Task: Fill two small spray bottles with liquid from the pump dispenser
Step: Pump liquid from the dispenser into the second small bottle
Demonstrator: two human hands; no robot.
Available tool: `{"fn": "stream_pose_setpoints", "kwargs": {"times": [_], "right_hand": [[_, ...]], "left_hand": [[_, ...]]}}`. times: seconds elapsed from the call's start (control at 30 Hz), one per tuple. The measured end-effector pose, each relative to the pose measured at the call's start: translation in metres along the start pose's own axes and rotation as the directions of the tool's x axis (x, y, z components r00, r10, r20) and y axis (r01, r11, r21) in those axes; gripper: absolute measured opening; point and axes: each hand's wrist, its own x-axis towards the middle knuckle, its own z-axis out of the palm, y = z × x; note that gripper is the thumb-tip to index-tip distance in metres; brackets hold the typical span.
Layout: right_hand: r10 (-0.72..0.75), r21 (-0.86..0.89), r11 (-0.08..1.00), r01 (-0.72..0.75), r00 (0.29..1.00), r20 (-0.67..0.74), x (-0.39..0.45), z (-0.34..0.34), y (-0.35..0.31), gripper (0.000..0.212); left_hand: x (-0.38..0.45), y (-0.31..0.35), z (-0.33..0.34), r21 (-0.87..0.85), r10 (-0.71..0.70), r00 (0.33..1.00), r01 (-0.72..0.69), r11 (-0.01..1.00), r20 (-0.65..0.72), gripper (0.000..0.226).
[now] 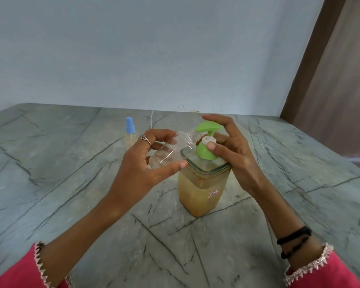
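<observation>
Stretching across the whole lower half of the view is a grey-green stone table [75,154] with dark cracks running over it, and a pale blue wall [154,48] stands behind it. A brown curtain [330,69] hangs at the far right.

In the middle of the table stands the pump dispenser [204,183]. It is a tall, square, clear jar, filled most of the way with cloudy yellow-brown liquid. It has a small white sticker [214,192] on one side and a bright green pump top [208,126].

The person has pink sleeves [15,273] with shiny trim, and black bands [294,239] around the right wrist.

The left hand [141,163] holds an empty clear spray bottle [170,150] with no cap on it. The fingers curl over the top of it and the thumb presses from below. The bottle is tipped on its side, with its open ridged neck pointing up toward the green spout and sitting just under it. A ring [146,139] is on one finger of this hand.

The right hand [231,146] is at the pump. Its fingers are nearly straight and reach up beside the green pump top, and its thumb rests on the white collar [208,139] under the top. I cannot tell if the fingertips touch the top.

Farther back on the left stands a second small spray bottle [131,134], upright, with a blue cap and yellowish liquid inside. It is well apart from both hands.
</observation>
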Motion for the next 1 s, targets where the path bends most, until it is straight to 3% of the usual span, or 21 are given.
{"fn": "stream_pose_setpoints", "kwargs": {"times": [0.2,0.3,0.43,0.6,0.77,1.0], "right_hand": [[-0.047,-0.053,0.998,0.043,0.996,-0.081,-0.001,0.013,0.003,0.048],[-0.070,-0.100,0.993,0.064,0.996,-0.061,-0.001,0.017,0.002,0.040],[-0.055,-0.037,0.998,0.053,0.997,-0.056,-0.004,0.017,0.001,0.030],[-0.087,-0.114,0.990,0.080,0.995,-0.050,-0.005,0.020,0.004,0.043],[-0.162,-0.106,0.984,0.142,0.963,-0.215,-0.002,0.030,0.010,0.037],[-0.068,0.010,0.997,0.075,0.948,-0.312,0.005,0.032,0.004,0.026]], "left_hand": [[0.004,-0.003,-0.005,0.000,-0.024,0.999,0.024,1.000,-0.032,0.045],[0.006,-0.004,-0.006,0.021,-0.022,0.999,0.023,1.000,-0.032,0.047],[0.007,-0.006,-0.010,0.026,-0.016,1.000,0.016,1.000,-0.015,0.046],[0.008,-0.009,-0.011,0.035,-0.019,1.000,0.019,0.999,0.002,0.049],[0.010,-0.011,-0.012,0.040,-0.014,1.000,0.013,0.999,0.014,0.049],[0.012,-0.012,-0.015,0.065,-0.024,0.999,0.022,0.998,0.027,0.049]]}}
